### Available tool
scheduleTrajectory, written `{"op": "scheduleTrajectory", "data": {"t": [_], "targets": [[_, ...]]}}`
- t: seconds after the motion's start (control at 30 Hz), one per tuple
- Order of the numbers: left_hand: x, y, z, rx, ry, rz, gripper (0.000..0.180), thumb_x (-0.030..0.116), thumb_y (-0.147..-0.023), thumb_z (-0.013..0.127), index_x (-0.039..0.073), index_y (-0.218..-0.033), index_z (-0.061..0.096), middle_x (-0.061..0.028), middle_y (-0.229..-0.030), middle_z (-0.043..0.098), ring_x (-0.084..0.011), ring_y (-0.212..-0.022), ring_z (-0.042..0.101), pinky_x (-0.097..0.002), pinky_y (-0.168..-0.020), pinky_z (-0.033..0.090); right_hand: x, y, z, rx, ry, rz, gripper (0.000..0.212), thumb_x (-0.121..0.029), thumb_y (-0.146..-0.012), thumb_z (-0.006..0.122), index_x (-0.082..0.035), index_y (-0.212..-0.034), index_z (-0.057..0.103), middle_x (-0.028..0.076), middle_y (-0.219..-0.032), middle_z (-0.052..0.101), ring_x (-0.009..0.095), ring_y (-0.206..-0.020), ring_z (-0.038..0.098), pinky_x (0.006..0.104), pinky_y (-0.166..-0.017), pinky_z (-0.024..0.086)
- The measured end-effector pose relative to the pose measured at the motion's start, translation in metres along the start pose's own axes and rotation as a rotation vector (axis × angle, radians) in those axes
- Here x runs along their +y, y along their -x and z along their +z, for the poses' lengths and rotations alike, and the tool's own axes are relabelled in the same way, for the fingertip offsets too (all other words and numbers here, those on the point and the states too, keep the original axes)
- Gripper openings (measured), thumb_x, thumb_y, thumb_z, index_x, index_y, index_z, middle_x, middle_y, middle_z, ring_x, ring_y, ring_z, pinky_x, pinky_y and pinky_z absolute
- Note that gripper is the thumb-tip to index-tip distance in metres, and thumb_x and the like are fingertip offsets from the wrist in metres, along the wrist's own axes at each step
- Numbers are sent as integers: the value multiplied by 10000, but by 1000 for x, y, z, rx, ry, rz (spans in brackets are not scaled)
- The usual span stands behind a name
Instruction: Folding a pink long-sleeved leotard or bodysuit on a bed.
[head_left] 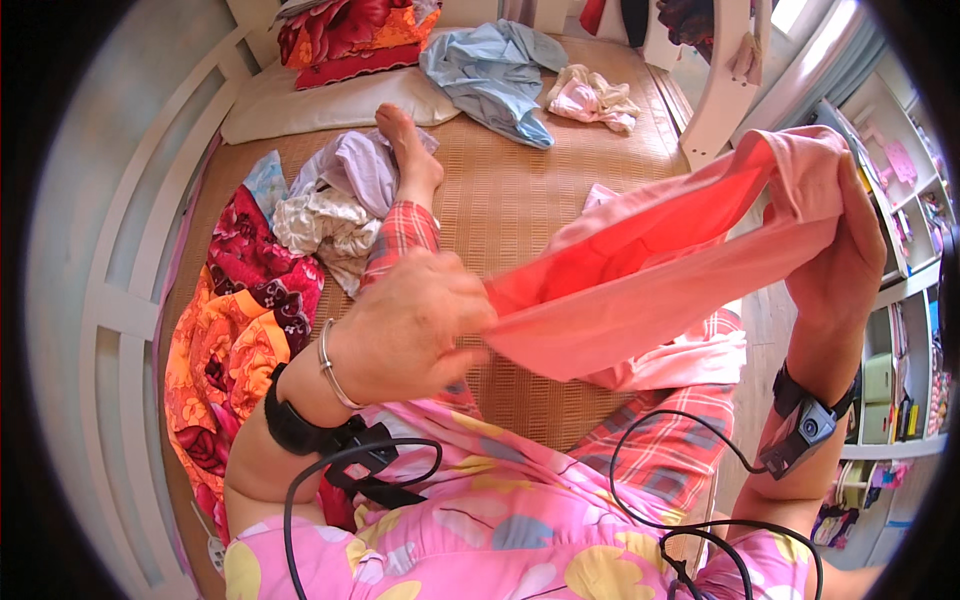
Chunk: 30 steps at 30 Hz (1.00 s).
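Note:
A pink garment (660, 290) is stretched in the air between my two hands, its opening spread so the brighter inside shows. Its exact kind I cannot make out. My left hand (420, 315), a silver bangle at its wrist, is closed on the near left end of the opening and slightly blurred. At the far right end, my right hand (845, 245) grips the cloth higher up, some fingers hidden behind the fabric. More pink cloth (670, 360) hangs below onto my red plaid trouser leg (650, 450).
I sit on a bed with a woven mat (510, 200). Left lie a red-orange floral blanket (230, 350) and crumpled white clothes (330, 225). Beyond are a pillow (330, 105), a light blue garment (495, 70) and a cream garment (595, 100). Black cables (640, 500) run near both forearms.

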<state>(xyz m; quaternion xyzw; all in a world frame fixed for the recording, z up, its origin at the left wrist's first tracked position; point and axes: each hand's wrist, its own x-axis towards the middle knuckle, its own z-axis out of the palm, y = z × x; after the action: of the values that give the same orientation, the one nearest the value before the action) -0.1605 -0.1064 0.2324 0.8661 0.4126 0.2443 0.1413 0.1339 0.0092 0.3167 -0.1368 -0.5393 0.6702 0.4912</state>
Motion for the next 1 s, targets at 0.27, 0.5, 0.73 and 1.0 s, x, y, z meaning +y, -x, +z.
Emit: {"op": "scheduleTrajectory", "data": {"t": [0.27, 0.5, 0.73, 1.0], "targets": [[-15, -24, -39, 382, -613, -183, 128, 111, -637, 646, 56, -681, 539, -100, -739, 537, -275, -725, 515, -390, -678, 398, -2, -9, 0, -12, 200, 10, 243, -107, -866, 487, 20, -1072, 476, 124, -1043, 561, 178, -964, 556, 300, -843, 434], [-12, -42, -39, 769, -315, -30, 189, 79, -692, 675, 28, -676, 494, -70, -730, 534, -195, -678, 529, -281, -601, 414, -30, -11, -20, 79, 385, -335, 210, -106, -871, 514, 10, -1046, 518, 80, -989, 573, 121, -892, 560, 231, -774, 445], [26, -37, -37, 357, 924, -9, 271, 95, -669, 703, 84, -687, 432, 36, -664, 477, -47, -589, 406, -192, -532, 333, -62, -11, -37, 138, 621, -241, 269, -144, -899, 474, -8, -1130, 504, 74, -1056, 573, 117, -946, 562, 230, -816, 449], [-118, -79, -11, 865, 1160, -262, 176, 109, -799, 607, 32, -910, 494, -39, -861, 567, -79, -751, 531, -201, -672, 435, 28, -33, -65, 411, 332, -57, 312, -86, -851, 522, -9, -1145, 449, 106, -1008, 576, 160, -802, 596, 241, -685, 490]]}}
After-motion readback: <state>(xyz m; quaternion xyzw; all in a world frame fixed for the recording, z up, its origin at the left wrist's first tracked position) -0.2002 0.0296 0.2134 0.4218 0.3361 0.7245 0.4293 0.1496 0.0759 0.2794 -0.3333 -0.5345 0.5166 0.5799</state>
